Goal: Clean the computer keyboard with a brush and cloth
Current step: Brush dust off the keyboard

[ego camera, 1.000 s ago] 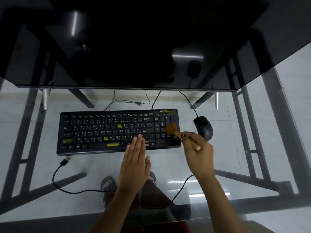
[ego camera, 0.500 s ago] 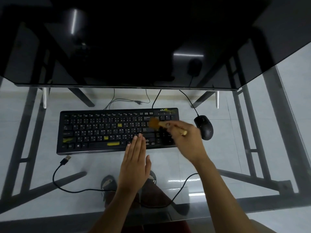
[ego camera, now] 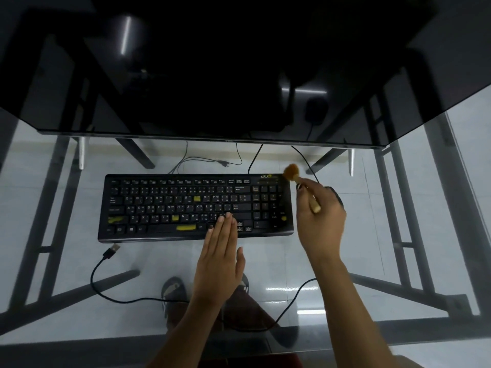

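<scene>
A black keyboard [ego camera: 170,205] with a few yellow smears lies on the glass desk. My left hand [ego camera: 220,251] rests flat with straight fingers, its fingertips on the lower right keys. My right hand [ego camera: 320,219] grips a small wooden-handled brush [ego camera: 295,176], whose brown bristles sit at the keyboard's top right corner. No cloth is in view.
A black mouse [ego camera: 338,197] lies right of the keyboard, mostly hidden behind my right hand. A loose USB plug and cable [ego camera: 111,252] lie in front of the keyboard. A dark monitor [ego camera: 212,75] fills the back. The glass desk [ego camera: 66,248] shows metal legs below.
My right hand swept the brush from the number pad to the left, then up and right to the keyboard's top right corner. My left hand stayed put.
</scene>
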